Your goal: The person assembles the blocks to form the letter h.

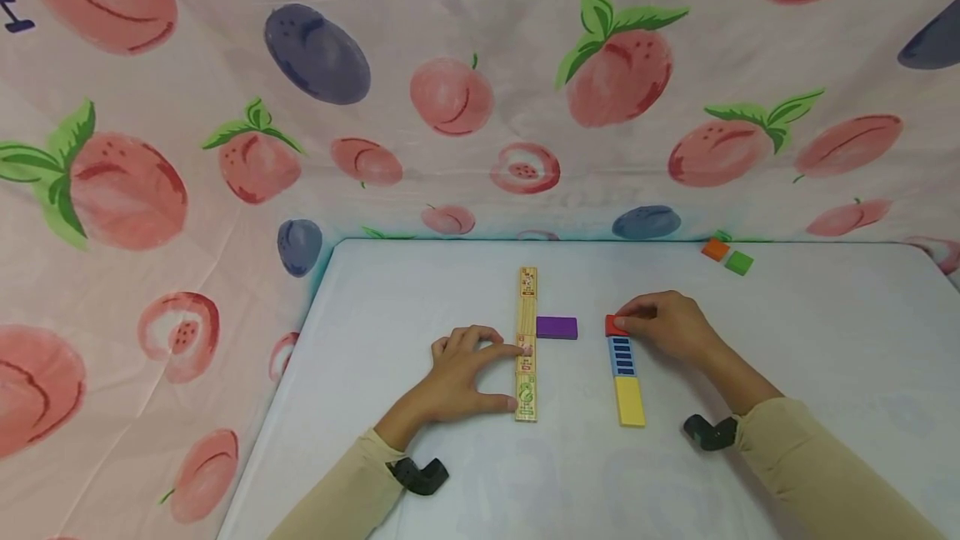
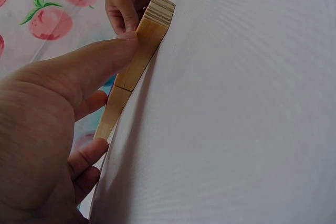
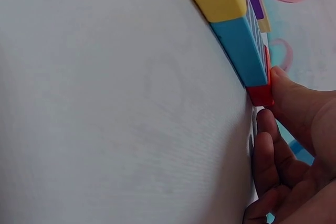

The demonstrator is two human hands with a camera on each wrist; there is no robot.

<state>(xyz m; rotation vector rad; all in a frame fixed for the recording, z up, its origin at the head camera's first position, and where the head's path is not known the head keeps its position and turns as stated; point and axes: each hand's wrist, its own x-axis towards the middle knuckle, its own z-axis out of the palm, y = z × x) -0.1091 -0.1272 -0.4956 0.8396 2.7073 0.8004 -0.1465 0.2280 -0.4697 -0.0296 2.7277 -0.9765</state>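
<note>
In the head view, a straight column of printed wooden blocks (image 1: 527,315) lies on the white table. My left hand (image 1: 461,373) is beside its near half, with thumb and index fingertip touching the blocks and the other fingers spread loosely. A purple block (image 1: 557,328) juts out rightward from the column's middle. Farther right, a second column has a yellow block (image 1: 630,402) at the near end, a blue block with dark bars (image 1: 622,357) in the middle and a red block (image 1: 611,326) at the far end. My right hand (image 1: 671,325) pinches the red block, which meets the blue one.
At the table's back edge lie a small orange block (image 1: 716,249) and a green block (image 1: 739,262). Fruit-printed cloth (image 1: 450,23) rises behind the white table (image 1: 420,290) and covers its left side. Black wrist mounts (image 1: 423,477) stick out from both sleeves.
</note>
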